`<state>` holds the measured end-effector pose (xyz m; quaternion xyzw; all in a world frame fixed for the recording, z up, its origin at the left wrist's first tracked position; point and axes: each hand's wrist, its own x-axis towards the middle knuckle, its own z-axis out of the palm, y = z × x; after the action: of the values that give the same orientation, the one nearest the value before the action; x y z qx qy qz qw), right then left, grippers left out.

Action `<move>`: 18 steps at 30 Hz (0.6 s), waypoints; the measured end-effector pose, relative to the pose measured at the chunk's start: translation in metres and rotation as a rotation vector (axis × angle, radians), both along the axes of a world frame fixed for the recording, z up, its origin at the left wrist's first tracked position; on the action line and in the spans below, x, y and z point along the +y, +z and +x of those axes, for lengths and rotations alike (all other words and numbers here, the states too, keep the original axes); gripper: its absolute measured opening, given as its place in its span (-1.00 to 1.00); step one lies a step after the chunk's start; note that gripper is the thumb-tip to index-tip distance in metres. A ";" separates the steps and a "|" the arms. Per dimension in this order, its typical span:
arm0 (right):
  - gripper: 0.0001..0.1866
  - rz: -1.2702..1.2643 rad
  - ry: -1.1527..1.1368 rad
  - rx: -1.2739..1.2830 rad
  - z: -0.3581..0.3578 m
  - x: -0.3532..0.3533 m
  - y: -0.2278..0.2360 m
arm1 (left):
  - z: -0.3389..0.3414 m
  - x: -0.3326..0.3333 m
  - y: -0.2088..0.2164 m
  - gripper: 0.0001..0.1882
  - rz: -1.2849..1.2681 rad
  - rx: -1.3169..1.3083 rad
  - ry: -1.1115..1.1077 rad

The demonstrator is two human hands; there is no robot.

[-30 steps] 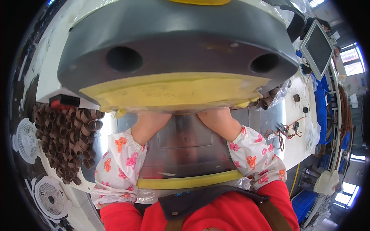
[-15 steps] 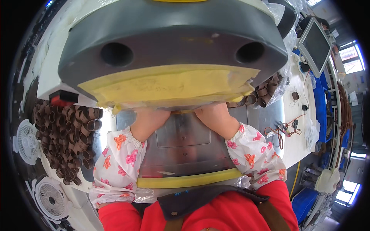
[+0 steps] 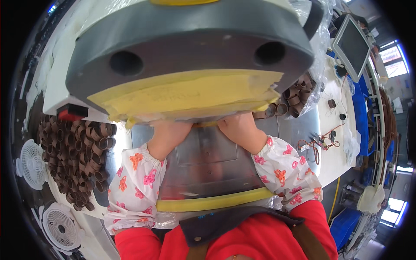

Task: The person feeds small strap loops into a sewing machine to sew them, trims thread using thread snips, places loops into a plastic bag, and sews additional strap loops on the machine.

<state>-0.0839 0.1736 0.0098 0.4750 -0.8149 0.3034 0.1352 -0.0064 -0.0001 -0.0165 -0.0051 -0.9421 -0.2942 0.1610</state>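
A dark grey machine head [image 3: 190,39] with two round holes and yellow tape [image 3: 190,91] across its lower front hangs over my hands. My left hand [image 3: 170,135] and my right hand [image 3: 243,131] reach under its lower edge from either side, wrists above a smooth grey machine bed [image 3: 207,169]. The fingers of both are hidden beneath the taped edge, so whatever they hold or touch there cannot be made out. A thin yellowish strip [image 3: 204,124] shows between them. White floral sleeve covers reach up to both wrists.
Many brown rings [image 3: 78,156] are piled left, with more brown rings [image 3: 299,97] in clear plastic at right. Two white fans [image 3: 60,227] stand at far left. A yellow strip [image 3: 216,200] edges the bed. Corded tools [image 3: 320,141] and a monitor [image 3: 353,47] are at right.
The view has shifted slightly, so the machine head sits a little further left in it. Both hands keep their places under the taped edge.
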 end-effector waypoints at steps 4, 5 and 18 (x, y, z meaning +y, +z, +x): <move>-0.83 -0.074 0.064 -0.099 -0.005 0.000 -0.005 | 0.000 0.002 0.017 -0.74 -0.081 0.009 -0.090; -0.83 -0.076 0.057 -0.092 -0.003 0.001 -0.004 | 0.003 0.004 0.023 -0.73 -0.004 -0.042 -0.091; -0.86 -0.337 0.107 -0.821 0.020 0.002 -0.006 | 0.017 0.014 0.033 -0.91 0.175 0.063 -0.196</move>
<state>-0.0644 0.1760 0.0039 0.3278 -0.7144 0.6022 -0.1400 0.0102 0.0138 0.0163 -0.0924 -0.9023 -0.3893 0.1605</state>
